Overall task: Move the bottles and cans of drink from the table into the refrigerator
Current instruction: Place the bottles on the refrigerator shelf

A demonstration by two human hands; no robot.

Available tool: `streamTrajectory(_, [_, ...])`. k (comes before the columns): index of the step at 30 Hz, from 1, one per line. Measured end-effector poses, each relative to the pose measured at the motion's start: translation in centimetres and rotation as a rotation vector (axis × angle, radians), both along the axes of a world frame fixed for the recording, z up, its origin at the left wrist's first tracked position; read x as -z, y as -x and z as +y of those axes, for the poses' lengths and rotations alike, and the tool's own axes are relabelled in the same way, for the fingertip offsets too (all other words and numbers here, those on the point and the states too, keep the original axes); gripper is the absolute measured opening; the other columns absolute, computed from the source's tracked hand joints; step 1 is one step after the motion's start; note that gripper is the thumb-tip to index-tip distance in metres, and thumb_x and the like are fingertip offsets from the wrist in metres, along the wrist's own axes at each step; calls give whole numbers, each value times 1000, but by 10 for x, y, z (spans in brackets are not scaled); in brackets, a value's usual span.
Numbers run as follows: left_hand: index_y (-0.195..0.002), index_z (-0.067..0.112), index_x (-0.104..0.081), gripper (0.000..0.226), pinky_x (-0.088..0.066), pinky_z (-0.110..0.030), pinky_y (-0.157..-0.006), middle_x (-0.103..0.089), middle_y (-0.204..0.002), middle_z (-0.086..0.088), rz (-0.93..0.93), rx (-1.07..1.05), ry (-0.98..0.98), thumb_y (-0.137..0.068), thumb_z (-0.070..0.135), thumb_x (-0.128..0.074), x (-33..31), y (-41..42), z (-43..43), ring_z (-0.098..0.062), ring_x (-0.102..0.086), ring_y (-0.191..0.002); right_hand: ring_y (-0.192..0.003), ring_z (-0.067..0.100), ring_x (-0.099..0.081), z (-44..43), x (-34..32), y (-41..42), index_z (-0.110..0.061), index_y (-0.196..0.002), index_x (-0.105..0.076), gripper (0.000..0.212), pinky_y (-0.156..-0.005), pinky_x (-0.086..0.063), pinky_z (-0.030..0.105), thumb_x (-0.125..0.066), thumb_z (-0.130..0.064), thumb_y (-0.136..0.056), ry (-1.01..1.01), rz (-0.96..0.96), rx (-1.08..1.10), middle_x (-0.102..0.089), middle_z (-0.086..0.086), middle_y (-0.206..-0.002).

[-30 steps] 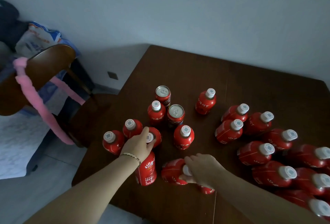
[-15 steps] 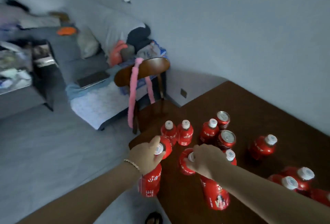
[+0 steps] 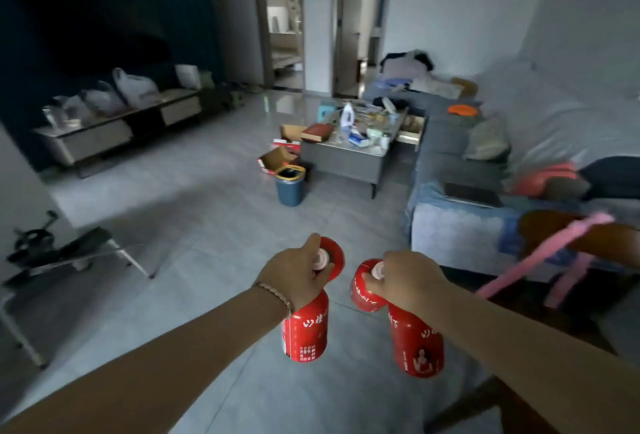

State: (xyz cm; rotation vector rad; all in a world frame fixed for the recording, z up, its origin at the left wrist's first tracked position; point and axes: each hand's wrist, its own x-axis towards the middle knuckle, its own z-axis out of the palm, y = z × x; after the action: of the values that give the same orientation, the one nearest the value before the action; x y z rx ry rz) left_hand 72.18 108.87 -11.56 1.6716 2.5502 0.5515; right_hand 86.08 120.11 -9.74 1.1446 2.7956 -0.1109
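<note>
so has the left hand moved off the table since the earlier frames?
Yes. The left hand now carries its red bottles over the grey floor; the table is out of view.

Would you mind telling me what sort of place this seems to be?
Most likely a home living room: a grey sofa, a cluttered coffee table and a low TV cabinet stand around a tiled floor.

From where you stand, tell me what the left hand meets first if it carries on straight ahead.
Probably the blue bin: the left hand, gripping two red bottles, points across open floor toward it. Depth is unclear.
</note>
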Motion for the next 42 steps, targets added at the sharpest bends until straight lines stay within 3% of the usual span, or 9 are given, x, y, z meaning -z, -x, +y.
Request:
streamTrajectory(10, [-129, 14, -34, 45, -46, -32, -76, -63, -107, -11, -8, -664, 40, -93, 39, -46, -35, 184, -279, -29, -60, -97, -104, 27, -60, -214, -36, 266, -13, -107, -65, 38, -80, -45, 29, -44, -43, -93, 42, 92, -525, -64, 9, -111])
streamTrajectory(13, [-126, 13, -35, 42, -41, -30, -71, -64, -105, -12, -4, -829, 35, -94, 38, -46, -45, 225, -363, -30, -60, -96, -99, 27, -61, -294, -44, 335, -16, -80, -65, 33, -72, -41, 26, -43, -37, -94, 88, 56, -672, -63, 10, -102])
streamTrajectory(15, [-125, 12, -35, 43, -42, -31, -72, -64, -105, -14, 18, -943, 44, -94, 39, -45, -52, 251, -415, -33, -60, -97, -91, 25, -58, -347, -47, 380, -18, -61, -50, 38, -71, -38, 25, -41, -34, -95, 94, 30, -763, -57, 10, -94])
streamTrajectory(18, [-127, 12, -35, 44, -45, -33, -75, -63, -106, -15, 46, -1085, 45, -94, 40, -45, -63, 284, -478, -35, -60, -98, -80, 23, -50, -415, -50, 439, -20, -77, -60, 29, -69, -39, 26, -41, -36, -93, 79, 36, -883, -51, 4, -82])
streamTrajectory(20, [-129, 12, -34, 46, -45, -33, -75, -63, -106, -15, 53, -1175, 41, -94, 39, -45, -68, 309, -515, -35, -60, -98, -85, 24, -57, -460, -51, 475, -23, -87, -62, 23, -71, -41, 27, -43, -34, -93, 101, 53, -943, -50, 3, -79])
streamTrajectory(26, [-130, 6, -33, 48, -45, -33, -75, -64, -108, -17, 91, -1436, 43, -95, 37, -45, -75, 378, -601, -35, -60, -101, -107, 30, -60, -572, -57, 566, -14, -110, -65, 29, -85, -47, 31, -43, -24, -95, 134, 162, -1115, -64, 7, -115])
streamTrajectory(32, [-121, 8, -39, 37, -41, -29, -64, -65, -99, -11, 158, -1623, -33, -94, 33, -45, -106, 452, -691, -30, -63, -90, -110, 28, -59, -705, -92, 670, -17, -116, -65, 31, -82, -45, 31, -46, -20, -92, 112, 202, -1297, -63, 5, -120])
streamTrajectory(37, [-118, 9, -41, 36, -41, -28, -67, -64, -103, -12, 227, -1662, -50, -93, 34, -46, -140, 512, -775, -30, -61, -91, -90, 26, -59, -780, -126, 741, -16, -105, -67, 36, -67, -37, 27, -45, -41, -91, 235, 323, -1319, -65, 7, -101])
streamTrajectory(42, [-101, 11, -38, 27, -49, -34, -73, -62, -98, -14, 230, -1652, -105, -91, 34, -48, -161, 588, -865, -33, -61, -88, -93, 25, -59, -852, -157, 818, -15, -115, -63, 46, -72, -43, 31, -36, -48, -96, 44, 297, -1364, -61, 7, -103])
